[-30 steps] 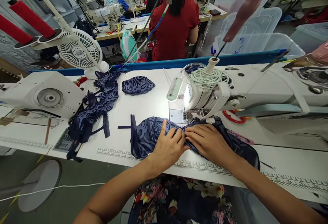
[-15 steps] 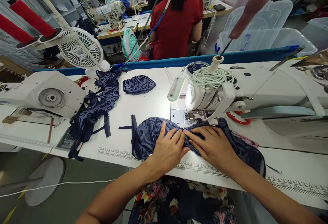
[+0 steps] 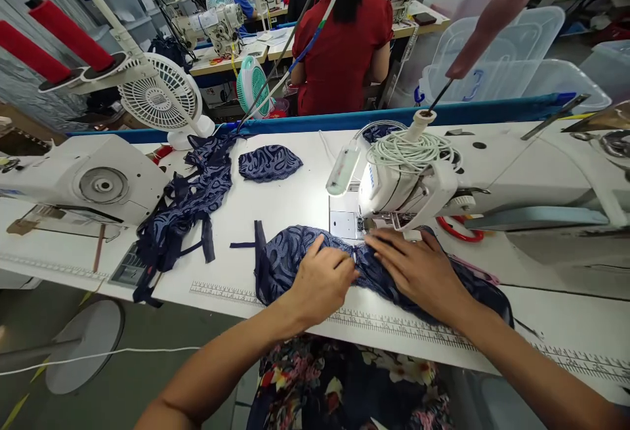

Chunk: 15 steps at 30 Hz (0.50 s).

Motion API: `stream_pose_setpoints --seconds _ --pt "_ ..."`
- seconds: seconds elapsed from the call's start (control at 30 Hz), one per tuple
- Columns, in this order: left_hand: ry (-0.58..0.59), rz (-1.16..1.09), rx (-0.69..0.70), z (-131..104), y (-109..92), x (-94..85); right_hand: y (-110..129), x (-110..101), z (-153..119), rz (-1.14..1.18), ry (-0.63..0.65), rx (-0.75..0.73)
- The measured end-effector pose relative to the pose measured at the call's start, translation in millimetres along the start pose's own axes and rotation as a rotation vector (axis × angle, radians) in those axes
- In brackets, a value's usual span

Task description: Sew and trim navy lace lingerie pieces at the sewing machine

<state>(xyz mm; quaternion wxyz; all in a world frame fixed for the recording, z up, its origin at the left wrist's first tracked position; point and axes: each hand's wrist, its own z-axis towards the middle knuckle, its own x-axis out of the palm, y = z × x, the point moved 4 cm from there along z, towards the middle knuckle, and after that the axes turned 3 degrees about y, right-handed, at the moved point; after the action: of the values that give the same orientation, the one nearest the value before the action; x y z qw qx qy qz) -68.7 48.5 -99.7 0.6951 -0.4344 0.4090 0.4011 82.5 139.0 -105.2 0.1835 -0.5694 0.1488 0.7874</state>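
A dark blue lace garment (image 3: 285,262) lies along the table's front part, below the needle area of a white sewing machine (image 3: 388,187). My left hand (image 3: 325,279) rests on its middle, fingers bent and pressed together on the cloth at the fingertips. Over the right part of the garment lies my right hand (image 3: 418,269), its fingers stretched out and slightly apart, fingertips close to the machine's metal plate (image 3: 342,223). What lies beneath both palms is hidden.
A heap of dark blue lace pieces (image 3: 189,213) and a single lace piece (image 3: 270,163) lie left of the machine. Red scissors handles (image 3: 460,230) are behind my right hand. Another machine (image 3: 83,177) stands left; a person in red (image 3: 339,49) sits beyond the table.
My right hand has moved slightly right and up toward the machine, away from my left hand. The fingers of my left hand have curled in more.
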Motion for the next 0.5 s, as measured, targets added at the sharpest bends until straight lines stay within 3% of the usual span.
stream_pose_setpoints --seconds 0.17,0.23,0.33,0.43,0.5 --pt "0.009 0.012 -0.169 32 17 -2.8 -1 -12 8 -0.096 -0.065 0.019" --pt "0.068 -0.126 -0.152 36 20 -2.9 8 -29 0 -0.096 -0.146 0.026" --pt "0.136 -0.529 -0.148 35 19 -5.8 21 -51 -22 -0.095 -0.220 0.069" --pt "0.123 -0.898 -0.208 31 16 -7.9 23 -54 -44 0.077 -0.126 0.057" --pt "0.111 -1.022 -0.266 28 14 -5.9 14 -48 -56 0.309 0.033 0.104"
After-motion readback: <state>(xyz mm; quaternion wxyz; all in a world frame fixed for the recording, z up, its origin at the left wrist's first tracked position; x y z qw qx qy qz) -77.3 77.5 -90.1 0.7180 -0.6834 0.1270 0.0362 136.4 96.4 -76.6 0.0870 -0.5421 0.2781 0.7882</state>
